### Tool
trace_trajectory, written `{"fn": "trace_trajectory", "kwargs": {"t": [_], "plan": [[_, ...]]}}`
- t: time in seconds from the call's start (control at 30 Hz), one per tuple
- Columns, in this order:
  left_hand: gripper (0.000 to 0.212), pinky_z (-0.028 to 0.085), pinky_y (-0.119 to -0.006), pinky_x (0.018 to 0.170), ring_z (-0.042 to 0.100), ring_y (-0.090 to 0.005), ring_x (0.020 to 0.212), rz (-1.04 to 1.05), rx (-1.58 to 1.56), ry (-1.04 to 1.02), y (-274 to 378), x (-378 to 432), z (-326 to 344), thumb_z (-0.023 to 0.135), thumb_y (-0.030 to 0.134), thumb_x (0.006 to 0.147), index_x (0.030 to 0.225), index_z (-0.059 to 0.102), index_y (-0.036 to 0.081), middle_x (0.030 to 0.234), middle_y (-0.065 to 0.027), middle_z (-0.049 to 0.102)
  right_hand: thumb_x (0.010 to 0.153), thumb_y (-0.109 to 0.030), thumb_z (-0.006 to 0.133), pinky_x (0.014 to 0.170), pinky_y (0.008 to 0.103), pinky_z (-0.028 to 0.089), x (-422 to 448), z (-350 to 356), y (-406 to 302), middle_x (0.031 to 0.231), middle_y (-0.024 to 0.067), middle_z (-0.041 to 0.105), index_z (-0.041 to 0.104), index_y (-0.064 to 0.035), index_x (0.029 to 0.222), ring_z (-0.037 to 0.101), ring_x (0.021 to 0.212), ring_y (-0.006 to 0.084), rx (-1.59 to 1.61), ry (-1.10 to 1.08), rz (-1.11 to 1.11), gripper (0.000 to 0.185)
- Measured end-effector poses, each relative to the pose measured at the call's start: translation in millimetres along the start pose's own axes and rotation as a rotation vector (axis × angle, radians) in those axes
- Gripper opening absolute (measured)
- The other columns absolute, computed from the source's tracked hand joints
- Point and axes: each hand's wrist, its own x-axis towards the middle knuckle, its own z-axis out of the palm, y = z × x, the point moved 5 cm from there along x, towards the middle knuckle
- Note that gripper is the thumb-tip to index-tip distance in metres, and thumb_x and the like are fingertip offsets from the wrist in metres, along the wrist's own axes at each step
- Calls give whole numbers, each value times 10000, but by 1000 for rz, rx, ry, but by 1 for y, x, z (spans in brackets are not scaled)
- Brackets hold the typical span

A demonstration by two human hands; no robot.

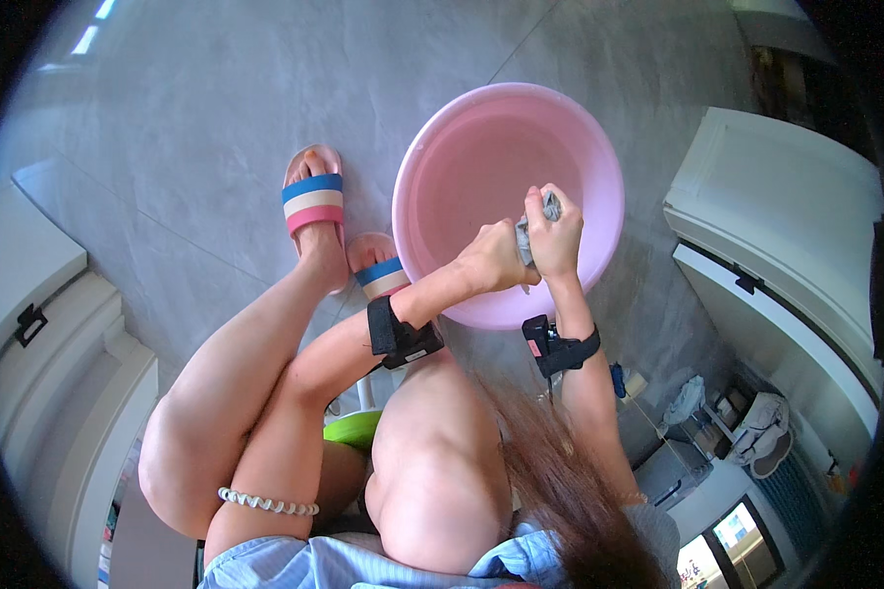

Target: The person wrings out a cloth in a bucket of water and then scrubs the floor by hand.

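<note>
A grey cloth [523, 239] is bunched between my two hands, over the near right part of a pink plastic basin [479, 158]. My left hand [497, 254] grips its lower end, with the back of the hand facing up. Close beside it, my right hand [556, 228] is wrapped around the upper part, and a bit of cloth pokes out past the fingers. Much of the cloth is hidden inside both fists. The basin stands on the floor, and I cannot tell how much water is in it.
Striped slide sandals [313, 199] are on my feet, left of the basin. White cabinets or doors stand at the right [766, 177] and left [37, 243]. A green seat [353, 431] shows beneath me. Grey tiles [214, 110] cover the floor. Loose hair [560, 464] hangs near my right arm.
</note>
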Motion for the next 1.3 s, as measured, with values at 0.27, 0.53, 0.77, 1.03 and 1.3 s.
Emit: {"fn": "trace_trajectory", "kwargs": {"t": [0.27, 0.53, 0.77, 1.03, 1.3], "plan": [[517, 525, -379, 687, 643, -348, 780, -14, 38, -19, -3, 6, 5, 771, 233, 544, 860, 580, -128, 810, -281, 622, 798, -122, 554, 451, 353, 334, 2, -1, 6, 487, 119, 448, 465, 8, 609, 418, 423, 175, -97, 50, 9, 245], [783, 479, -367, 781, 599, -345, 922, 39, 81, -85, 3, -1, -11, 818, 332, 540, 1079, 461, -109, 959, -267, 596, 894, -242, 530, 574, 280, 425, -14, -7, 15, 700, 45, 562, 565, -24, 804, 524, 625, 120, 230, 13, 91, 238], [840, 450, -305, 812, 547, -211, 952, 196, 3, -218, 45, -10, -36, 799, 365, 640, 1235, 382, -59, 1013, -167, 568, 943, -457, 337, 796, 331, 495, -46, -30, 7, 1130, 115, 517, 377, -57, 1271, 563, 966, 189, 845, -239, 391, 519], [555, 530, -270, 670, 594, -173, 873, 77, -381, -221, 99, -12, -71, 735, 177, 722, 1178, 484, -17, 1023, -115, 592, 923, -410, 420, 771, 332, 501, -81, -64, 44, 1137, 150, 514, 418, -34, 1253, 568, 962, 220, 489, 18, 369, 501], [381, 531, -335, 643, 599, -179, 798, 18, -437, -20, 173, -88, -113, 611, 315, 843, 1078, 524, 28, 956, -88, 607, 768, -472, 642, 815, 370, 482, -180, -55, 162, 1016, 205, 564, 491, 80, 1094, 566, 996, 286, -214, -20, 737, 658]]}}
